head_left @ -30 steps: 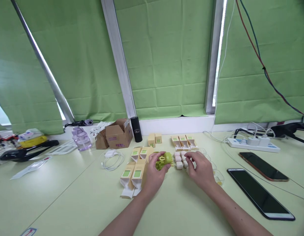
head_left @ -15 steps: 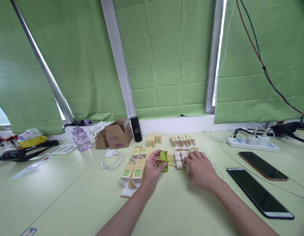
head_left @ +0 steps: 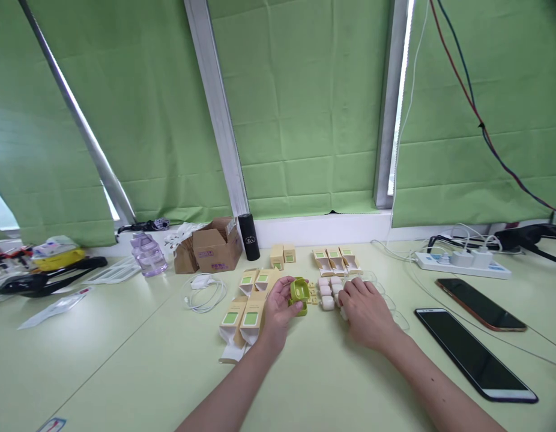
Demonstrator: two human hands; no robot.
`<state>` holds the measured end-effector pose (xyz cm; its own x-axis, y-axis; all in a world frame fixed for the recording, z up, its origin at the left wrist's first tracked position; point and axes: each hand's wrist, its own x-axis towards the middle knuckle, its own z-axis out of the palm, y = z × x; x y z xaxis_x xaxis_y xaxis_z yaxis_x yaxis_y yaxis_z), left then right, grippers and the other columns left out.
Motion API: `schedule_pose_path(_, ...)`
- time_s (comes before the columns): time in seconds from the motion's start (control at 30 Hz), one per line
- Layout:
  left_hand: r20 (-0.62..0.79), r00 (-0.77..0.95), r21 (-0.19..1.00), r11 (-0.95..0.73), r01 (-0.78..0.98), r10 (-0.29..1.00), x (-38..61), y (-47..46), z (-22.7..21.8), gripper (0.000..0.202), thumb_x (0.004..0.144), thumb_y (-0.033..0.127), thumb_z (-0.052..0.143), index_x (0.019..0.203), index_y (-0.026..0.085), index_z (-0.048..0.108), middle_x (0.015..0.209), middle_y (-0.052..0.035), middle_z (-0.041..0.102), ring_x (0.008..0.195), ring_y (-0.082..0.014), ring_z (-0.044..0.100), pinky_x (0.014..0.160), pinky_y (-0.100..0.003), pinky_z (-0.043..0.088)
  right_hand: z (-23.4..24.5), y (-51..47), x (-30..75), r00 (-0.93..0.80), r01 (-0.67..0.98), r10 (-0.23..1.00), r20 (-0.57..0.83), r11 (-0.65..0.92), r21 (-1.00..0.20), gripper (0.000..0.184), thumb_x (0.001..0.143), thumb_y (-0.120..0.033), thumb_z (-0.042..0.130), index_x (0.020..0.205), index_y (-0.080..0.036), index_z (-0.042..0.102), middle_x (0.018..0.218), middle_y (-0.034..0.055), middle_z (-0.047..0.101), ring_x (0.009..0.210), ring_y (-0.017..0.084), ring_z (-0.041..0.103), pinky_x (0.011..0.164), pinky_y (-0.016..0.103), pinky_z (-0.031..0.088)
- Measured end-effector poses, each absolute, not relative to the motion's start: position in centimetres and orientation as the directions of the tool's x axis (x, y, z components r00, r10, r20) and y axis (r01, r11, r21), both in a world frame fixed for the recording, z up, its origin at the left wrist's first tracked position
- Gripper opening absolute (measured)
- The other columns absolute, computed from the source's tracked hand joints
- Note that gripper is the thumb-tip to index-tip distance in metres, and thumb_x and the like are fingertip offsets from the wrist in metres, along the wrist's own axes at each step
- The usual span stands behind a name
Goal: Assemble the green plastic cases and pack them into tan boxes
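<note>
My left hand [head_left: 279, 309] is closed on an olive-green earphone case cover [head_left: 299, 291], which stands hinged open. Just right of it, yellow clip-like pieces [head_left: 313, 294] lie in rows on the table. My right hand [head_left: 365, 309] is closed with bent fingertips around a white earphone case [head_left: 343, 313], mostly hidden under the fingers. Beside those fingertips sit several more cases in rows, pale pink ones [head_left: 325, 290] and a white one [head_left: 327, 303]. Left of my left hand, open small cartons [head_left: 252, 315] with green labels lie on their backs.
More small open cartons [head_left: 335, 261] and closed ones [head_left: 278, 257] stand farther back. Behind are a brown cardboard box [head_left: 217, 246], a black cylinder [head_left: 249, 237] and a purple bottle [head_left: 149, 255]. Two phones [head_left: 474, 351] and a power strip [head_left: 462, 266] lie right. A white charger cable [head_left: 206, 294] is left.
The green cover has turned in my left hand, so its hollow inside now faces me more. My right hand has shifted slightly, staying at the white cases.
</note>
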<state>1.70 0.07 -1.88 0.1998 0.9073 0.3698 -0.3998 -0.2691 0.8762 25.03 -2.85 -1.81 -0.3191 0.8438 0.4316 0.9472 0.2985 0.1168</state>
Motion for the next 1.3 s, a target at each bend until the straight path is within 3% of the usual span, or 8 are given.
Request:
schedule_pose_path(0.17, 0.376, 0.203, 0.879, -0.279, -0.388, 0.904, 1.6, 0.1, -1.9, 0.064, 0.067, 0.037, 0.094, 0.119, 0.023, 0.059, 0.126, -0.0147, 0.076, 0.119, -0.0325, 0.069, 0.098, -0.048, 0.055, -1.2, -3.1, 24.8, -0.315, 0.930, 0.832, 0.457, 0.367, -0.027, 0.024, 0.065, -0.011, 0.075, 0.087, -0.019, 0.068, 0.095, 0.0113, 0.069, 0.099, 0.032, 0.057, 0.081, 0.041, 0.039)
schedule_pose_path(0.3, 0.381, 0.195, 0.882, -0.292, -0.370, 0.904, 1.6, 0.1, -1.8, 0.064, 0.068, 0.036, 0.093, 0.119, 0.023, 0.059, 0.129, -0.0151, 0.074, 0.119, -0.0327, 0.069, 0.095, -0.046, 0.056, -1.1, -3.5, 24.0, -0.231, 0.795, 0.810, 0.539, 0.476, -0.376, 0.017, 0.078, -0.019, 0.072, 0.092, -0.022, 0.064, 0.100, 0.0067, 0.068, 0.098, 0.028, 0.059, 0.080, 0.039, 0.044)
schedule_pose_path(0.43, 0.411, 0.195, 0.880, -0.332, -0.338, 0.891, 1.6, 0.1, -1.9, 0.059, 0.069, 0.033, 0.091, 0.118, 0.022, 0.059, 0.127, -0.0136, 0.075, 0.118, -0.0301, 0.069, 0.094, -0.041, 0.055, -1.5, -3.5, 22.9, -0.157, 0.394, 0.815, 0.557, 0.569, -0.722, 0.015, 0.089, -0.036, 0.067, 0.096, -0.024, 0.064, 0.097, 0.0047, 0.065, 0.090, 0.024, 0.060, 0.075, 0.035, 0.048)
schedule_pose_path(0.57, 0.445, 0.190, 0.880, -0.389, -0.272, 0.875, 1.6, 0.0, -1.8, 0.054, 0.070, 0.028, 0.087, 0.117, 0.021, 0.063, 0.125, -0.0122, 0.074, 0.117, -0.0289, 0.067, 0.096, -0.040, 0.053, -2.7, -3.0, 21.6, -0.068, -0.065, 0.900, 0.430, 0.426, -0.902, 0.035, 0.088, -0.053, 0.074, 0.102, -0.022, 0.067, 0.097, 0.0049, 0.066, 0.082, 0.021, 0.061, 0.071, 0.033, 0.049)
schedule_pose_path(0.7, 0.473, 0.187, 0.879, -0.445, -0.173, 0.861, 1.4, -0.1, -1.8, 0.051, 0.070, 0.026, 0.084, 0.118, 0.020, 0.066, 0.127, -0.0127, 0.073, 0.121, -0.0310, 0.065, 0.098, -0.042, 0.052, -3.7, -2.5, 20.4, -0.030, -0.393, 0.957, 0.289, 0.255, -0.884, 0.047, 0.079, -0.059, 0.084, 0.100, -0.020, 0.069, 0.090, 0.0045, 0.065, 0.067, 0.016, 0.056, 0.062, 0.031, 0.047)
schedule_pose_path(0.83, 0.494, 0.203, 0.869, -0.486, -0.092, 0.845, 1.3, -0.1, -1.8, 0.049, 0.071, 0.025, 0.080, 0.119, 0.020, 0.069, 0.126, -0.0124, 0.071, 0.121, -0.0310, 0.063, 0.098, -0.042, 0.049, -3.5, -2.5, 20.4, -0.036, -0.563, 0.975, 0.221, 0.163, -0.810, 0.046, 0.074, -0.053, 0.091, 0.099, -0.018, 0.072, 0.094, 0.0074, 0.068, 0.076, 0.020, 0.063, 0.061, 0.031, 0.050)
schedule_pose_path(1.03, 0.511, 0.213, 0.856, -0.515, -0.041, 0.833, 1.2, 0.0, -1.9, 0.050, 0.071, 0.025, 0.080, 0.119, 0.020, 0.070, 0.122, -0.0111, 0.070, 0.119, -0.0305, 0.063, 0.100, -0.041, 0.046, -2.5, -3.0, 20.7, -0.089, -0.631, 0.983, 0.161, 0.070, -0.773, 0.049, 0.068, -0.044, 0.098, 0.102, -0.020, 0.073, 0.096, 0.0080, 0.075, 0.085, 0.024, 0.072, 0.069, 0.033, 0.054)
schedule_pose_path(1.3, 0.517, 0.209, 0.850, -0.526, -0.014, 0.830, 1.1, 0.1, -2.0, 0.049, 0.071, 0.025, 0.079, 0.119, 0.020, 0.069, 0.122, -0.0112, 0.071, 0.117, -0.0300, 0.063, 0.100, -0.041, 0.045, -2.5, -3.3, 20.3, -0.065, -0.581, 0.979, 0.195, 0.122, -0.805, 0.054, 0.066, -0.042, 0.100, 0.106, -0.023, 0.070, 0.101, 0.0060, 0.074, 0.088, 0.023, 0.071, 0.076, 0.037, 0.057)
